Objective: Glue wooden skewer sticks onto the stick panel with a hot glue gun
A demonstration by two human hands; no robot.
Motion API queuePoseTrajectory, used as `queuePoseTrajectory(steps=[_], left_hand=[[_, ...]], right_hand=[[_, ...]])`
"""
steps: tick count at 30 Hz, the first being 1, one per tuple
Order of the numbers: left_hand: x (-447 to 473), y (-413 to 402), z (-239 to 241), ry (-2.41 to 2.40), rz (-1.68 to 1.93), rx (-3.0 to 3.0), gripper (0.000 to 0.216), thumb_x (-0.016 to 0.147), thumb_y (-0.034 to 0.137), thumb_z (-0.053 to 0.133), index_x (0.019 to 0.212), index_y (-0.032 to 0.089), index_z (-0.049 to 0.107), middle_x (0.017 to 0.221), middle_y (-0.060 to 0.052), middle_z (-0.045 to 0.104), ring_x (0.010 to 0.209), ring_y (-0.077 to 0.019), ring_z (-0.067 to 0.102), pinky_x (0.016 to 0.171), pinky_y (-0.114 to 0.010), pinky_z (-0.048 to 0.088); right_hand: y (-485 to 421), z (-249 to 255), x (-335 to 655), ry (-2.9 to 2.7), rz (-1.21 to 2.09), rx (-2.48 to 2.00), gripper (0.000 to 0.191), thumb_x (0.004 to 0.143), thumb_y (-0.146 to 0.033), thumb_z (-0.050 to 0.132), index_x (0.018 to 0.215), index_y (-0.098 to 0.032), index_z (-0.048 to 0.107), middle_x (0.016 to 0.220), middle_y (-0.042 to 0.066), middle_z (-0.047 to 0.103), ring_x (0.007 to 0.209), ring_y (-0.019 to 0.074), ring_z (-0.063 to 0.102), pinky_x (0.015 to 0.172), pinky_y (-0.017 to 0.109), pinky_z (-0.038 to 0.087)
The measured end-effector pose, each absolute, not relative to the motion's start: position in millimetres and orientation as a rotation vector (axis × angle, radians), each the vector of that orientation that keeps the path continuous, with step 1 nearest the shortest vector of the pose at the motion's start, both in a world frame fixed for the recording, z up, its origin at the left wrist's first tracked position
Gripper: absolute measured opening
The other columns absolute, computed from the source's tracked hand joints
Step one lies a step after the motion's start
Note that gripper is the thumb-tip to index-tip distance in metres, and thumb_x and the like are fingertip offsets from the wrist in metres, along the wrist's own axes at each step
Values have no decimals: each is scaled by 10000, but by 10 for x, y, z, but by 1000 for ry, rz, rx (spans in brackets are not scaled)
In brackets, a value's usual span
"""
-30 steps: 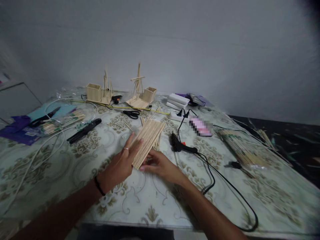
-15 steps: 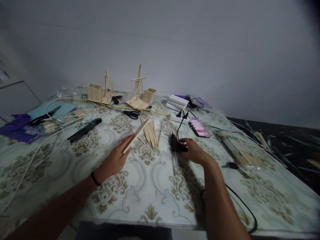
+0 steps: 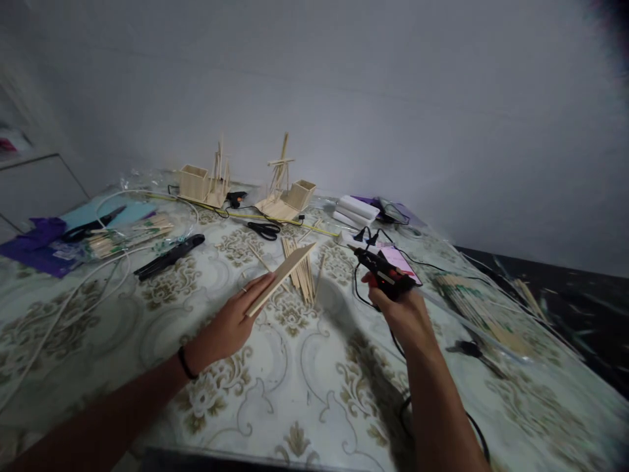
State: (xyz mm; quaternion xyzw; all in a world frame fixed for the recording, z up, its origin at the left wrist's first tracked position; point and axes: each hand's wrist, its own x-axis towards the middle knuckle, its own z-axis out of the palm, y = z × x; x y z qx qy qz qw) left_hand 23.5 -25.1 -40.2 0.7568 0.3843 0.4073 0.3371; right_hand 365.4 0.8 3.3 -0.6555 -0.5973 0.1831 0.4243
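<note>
Holding a flat panel of sticks (image 3: 282, 276) in the left hand (image 3: 228, 328), fingers closed on its near end, far end tipped up over the loose sticks (image 3: 301, 272) on the table (image 3: 304, 393). Gripping a black glue gun (image 3: 382, 270) tight in the right hand (image 3: 405, 314), up off the table, nose pointing left toward the panel, cord (image 3: 357, 285) hanging down. Could burn a left finger with the hot nose held too close, or tug the cord and scatter the loose sticks, or drip glue on the table.
</note>
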Motion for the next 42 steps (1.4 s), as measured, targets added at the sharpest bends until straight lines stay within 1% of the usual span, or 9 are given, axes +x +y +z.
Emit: queuePoseTrajectory(steps=[4,8,15,18,23,29,33,37,42], left_hand=[[250,-290,-388,1032,1026,2020,786,979,15,452,1686,347,369,1732,-25,444,1602,-242,404,1361,-504,297],[263,-308,-382,1067,1050,2033,821,956,-8,460,1690,342,355,1734,-28,440,1606,-243,396,1364,-504,291],[295,-378,-309,1035,1068,2050,936,872,-87,412,1704,330,319,1749,-38,411,1621,-226,368,1366,-495,281],[292,-407,-267,1021,1060,2061,993,826,-104,405,1709,340,305,1755,-39,400,1626,-237,360,1366,-516,276],[280,-433,-215,1000,1055,2062,1047,783,-111,405,1715,350,287,1763,-34,383,1629,-246,353,1368,-536,262],[272,-446,-182,997,1048,2079,1056,775,-107,415,1719,347,281,1771,-12,367,1635,-260,340,1378,-518,241],[272,-449,-180,1001,1049,2087,1049,780,-106,410,1720,342,279,1772,-16,364,1635,-259,338,1378,-513,241],[272,-450,-185,1005,1042,2090,1026,795,-99,405,1723,319,273,1768,-46,368,1636,-256,335,1379,-508,232],[276,-444,-205,1019,1056,2081,1043,795,-102,411,1721,355,268,1765,-37,377,1628,-264,352,1374,-524,249]], right_hand=[[-237,58,3276,-1363,972,-1291,289,818,-431,797,961,-213,672,741,-1,630,564,158,534,517,295,422],[-457,117,2944,-1616,1243,-1083,272,903,-440,793,861,-213,647,699,-21,585,571,142,517,532,283,401],[-548,161,2649,-1836,1109,-898,251,904,-365,795,771,-214,646,769,-2,619,701,165,573,647,289,443],[-570,162,2617,-1816,1149,-927,294,890,-382,804,744,-223,605,734,-14,594,668,165,546,624,289,431],[-603,191,2580,-1813,1267,-960,378,896,-428,759,692,-232,509,661,-42,467,600,143,422,554,276,344],[-598,193,2561,-1835,1245,-957,407,900,-441,745,672,-246,471,669,-30,456,609,159,433,563,289,349],[-600,183,2570,-1838,1227,-961,415,891,-464,764,658,-247,497,655,-24,462,592,166,438,552,297,365],[-613,168,2579,-1820,1178,-1016,427,876,-539,778,648,-254,556,648,1,523,604,192,496,560,311,433],[-609,129,2595,-1819,1164,-1041,455,841,-594,806,632,-261,578,619,-1,519,579,194,505,533,311,446]])
